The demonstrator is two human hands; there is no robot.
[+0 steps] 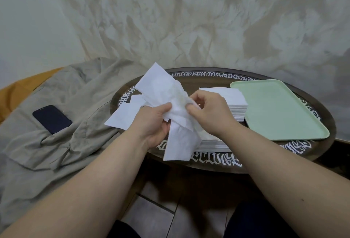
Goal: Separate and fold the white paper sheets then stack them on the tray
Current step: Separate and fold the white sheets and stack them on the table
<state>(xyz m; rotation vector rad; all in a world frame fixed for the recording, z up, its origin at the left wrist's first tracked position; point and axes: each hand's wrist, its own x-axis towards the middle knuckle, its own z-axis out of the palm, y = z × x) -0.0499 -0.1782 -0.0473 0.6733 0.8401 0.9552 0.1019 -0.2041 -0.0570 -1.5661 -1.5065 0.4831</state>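
Observation:
A crumpled bunch of white paper sheets [166, 93] is held up over the round table. My left hand [151, 124] grips the bunch from the left, thumb on top. My right hand [210, 112] pinches its right edge between thumb and fingers. A tall stack of white sheets [227, 97] stands behind my right hand. A second stack [214, 143] lies under my right wrist, partly hidden. Loose sheets [123, 116] lie at the table's left edge. The pale green tray [280, 108] sits on the right of the table with nothing on it.
The dark round table [208, 163] has a white lettered rim. A grey-beige cloth [62, 124] covers the surface to the left, with a dark blue phone [52, 119] on it. A draped wall cloth hangs behind. Tiled floor shows below, between my arms.

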